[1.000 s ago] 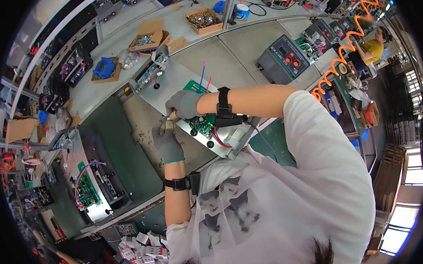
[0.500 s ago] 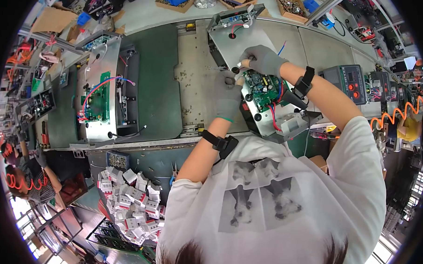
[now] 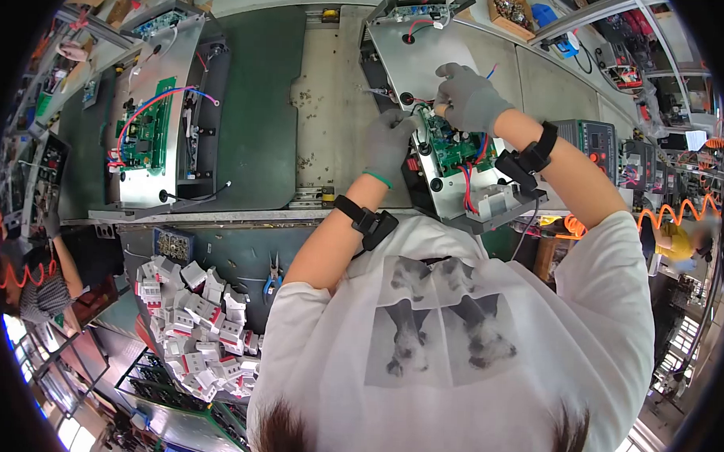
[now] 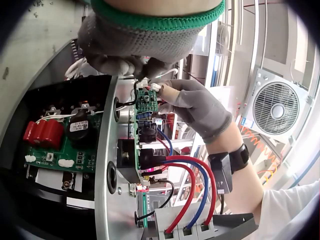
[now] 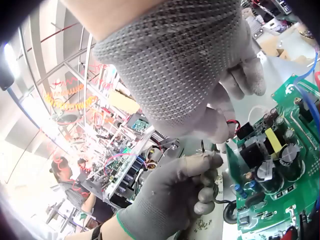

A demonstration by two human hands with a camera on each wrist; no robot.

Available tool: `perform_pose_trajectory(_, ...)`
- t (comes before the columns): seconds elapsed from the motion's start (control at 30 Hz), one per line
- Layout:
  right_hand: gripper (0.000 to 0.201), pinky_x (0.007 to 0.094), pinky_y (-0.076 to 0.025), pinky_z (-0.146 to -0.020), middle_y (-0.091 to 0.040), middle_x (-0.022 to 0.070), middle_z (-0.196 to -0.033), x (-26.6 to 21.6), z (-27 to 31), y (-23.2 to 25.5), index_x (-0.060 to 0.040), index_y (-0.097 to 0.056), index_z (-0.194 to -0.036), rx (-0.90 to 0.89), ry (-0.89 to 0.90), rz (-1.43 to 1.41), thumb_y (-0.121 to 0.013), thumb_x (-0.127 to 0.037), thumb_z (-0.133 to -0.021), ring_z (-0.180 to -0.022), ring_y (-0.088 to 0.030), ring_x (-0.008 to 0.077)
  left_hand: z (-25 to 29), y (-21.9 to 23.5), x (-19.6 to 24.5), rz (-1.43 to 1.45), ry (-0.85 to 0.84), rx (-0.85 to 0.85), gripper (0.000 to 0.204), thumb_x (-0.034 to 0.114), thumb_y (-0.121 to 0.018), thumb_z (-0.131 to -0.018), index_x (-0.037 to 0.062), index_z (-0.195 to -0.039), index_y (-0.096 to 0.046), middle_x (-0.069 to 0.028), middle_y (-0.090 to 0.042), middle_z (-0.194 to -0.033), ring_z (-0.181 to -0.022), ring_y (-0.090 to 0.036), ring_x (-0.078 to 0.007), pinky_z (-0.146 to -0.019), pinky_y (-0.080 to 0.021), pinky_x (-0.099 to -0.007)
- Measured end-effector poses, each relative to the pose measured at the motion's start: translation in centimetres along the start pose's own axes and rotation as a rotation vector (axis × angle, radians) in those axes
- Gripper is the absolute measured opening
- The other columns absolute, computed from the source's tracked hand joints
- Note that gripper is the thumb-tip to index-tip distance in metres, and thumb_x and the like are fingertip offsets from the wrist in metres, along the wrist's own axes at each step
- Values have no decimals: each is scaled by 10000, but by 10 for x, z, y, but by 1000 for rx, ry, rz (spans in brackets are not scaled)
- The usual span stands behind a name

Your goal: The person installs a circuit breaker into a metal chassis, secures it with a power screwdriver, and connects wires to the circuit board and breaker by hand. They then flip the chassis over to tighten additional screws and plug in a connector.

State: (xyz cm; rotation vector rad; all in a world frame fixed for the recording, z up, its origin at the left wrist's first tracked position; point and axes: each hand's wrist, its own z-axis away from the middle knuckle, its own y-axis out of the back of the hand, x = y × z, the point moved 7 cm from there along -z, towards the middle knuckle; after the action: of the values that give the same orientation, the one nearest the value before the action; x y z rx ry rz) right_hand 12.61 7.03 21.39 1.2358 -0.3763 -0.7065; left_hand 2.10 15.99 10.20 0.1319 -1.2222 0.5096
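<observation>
Both grey-gloved hands are working at the top edge of the green circuit board [image 3: 448, 145] bolted to a grey sheet-metal chassis [image 3: 459, 199] on the counter [image 3: 326, 105]. The left hand [image 3: 389, 143] is curled round a thin black wire [image 5: 216, 192] by the chassis edge, and the right hand [image 3: 470, 98] pinches a small white plug with red and black leads [image 5: 234, 126] right at the board — the two hands are nearly touching.

Handling-wise, I'd say the wire is limp and weightless, so it'll flop unless held close to its end. The plug looks tiny and a bit slippery in knit gloves; best gripped on the plastic body, not the leads. The board seems stiff but fragile — tall capacitors [image 5: 287, 155] and thick red and blue cables [image 4: 192, 192] crowd it, so stay off those and brace on the metal chassis instead.
</observation>
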Motion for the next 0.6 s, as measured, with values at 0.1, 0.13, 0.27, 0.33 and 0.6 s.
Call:
perform_pose_trajectory(0.1,217,379,-456,-942,-530,103,-1280,-8,-5,-6,-55,-704,-842,-51,-35,98,-626,-248,-779,-1132,-541,280,1,-4,3,-27,30,-84,243,245,-652,-820,28,-925,-678,19,-554,-687,-612,-498,-74,-567,-410,-236)
perform_pose_trajectory(0.13,225,376,-461,-932,-545,105,-1254,-3,-9,-12,-52,-701,-835,-71,-110,105,-615,-250,-773,-1105,-557,280,2,-7,4,-7,33,-101,252,257,-641,-828,30,-931,-678,16,-556,-696,-625,-504,-74,-573,-414,-236)
perform_pose_trajectory(0.27,446,382,-485,-894,-601,187,-1127,3,-13,-16,35,-586,-1053,-120,-224,42,-635,-294,-756,-1032,-609,341,7,-7,10,33,30,-117,282,272,-621,-844,28,-973,-679,3,-588,-735,-648,-522,-76,-586,-424,-235)
perform_pose_trajectory(0.33,436,386,-489,-886,-607,191,-1121,10,-15,-21,35,-603,-1036,-140,-271,45,-637,-293,-752,-1022,-616,341,5,-7,8,5,39,-128,288,249,-624,-849,17,-1010,-680,-5,-616,-761,-651,-526,-77,-597,-428,-233)
perform_pose_trajectory(0.6,415,402,-504,-861,-646,187,-1062,9,-12,-22,22,-675,-950,-167,-354,-14,-664,-336,-740,-998,-630,352,1,-11,0,88,-18,-171,289,221,-617,-868,4,-1052,-670,-2,-624,-790,-655,-512,-64,-600,-425,-232)
